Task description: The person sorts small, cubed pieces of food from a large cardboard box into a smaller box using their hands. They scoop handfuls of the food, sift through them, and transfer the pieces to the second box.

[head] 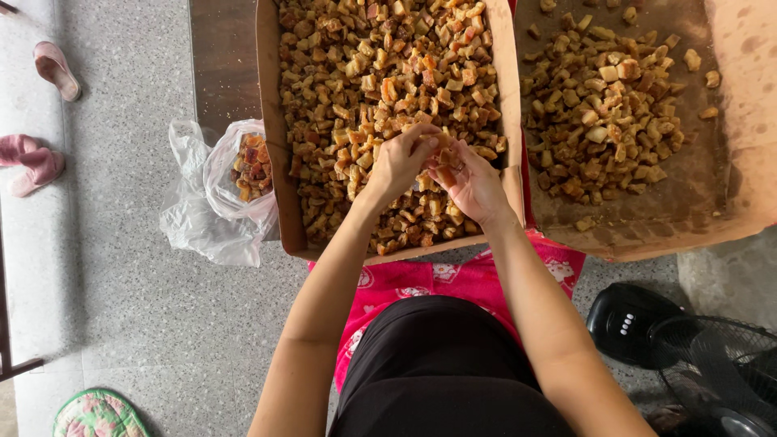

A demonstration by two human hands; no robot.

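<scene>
A cardboard tray [272,97] full of small golden-brown chunks [380,73] lies in front of me. My left hand [398,162] and my right hand [469,184] meet over its near right part. Both pinch the same brown chunk [443,159] between their fingertips. A second cardboard tray [736,105] to the right holds a thinner heap of similar chunks [603,113].
A clear plastic bag [218,190] with a few reddish-brown pieces lies left of the tray on the speckled floor. Pink slippers [36,158] sit at the far left. A black fan [696,356] stands at lower right. Pink cloth [453,279] covers my lap.
</scene>
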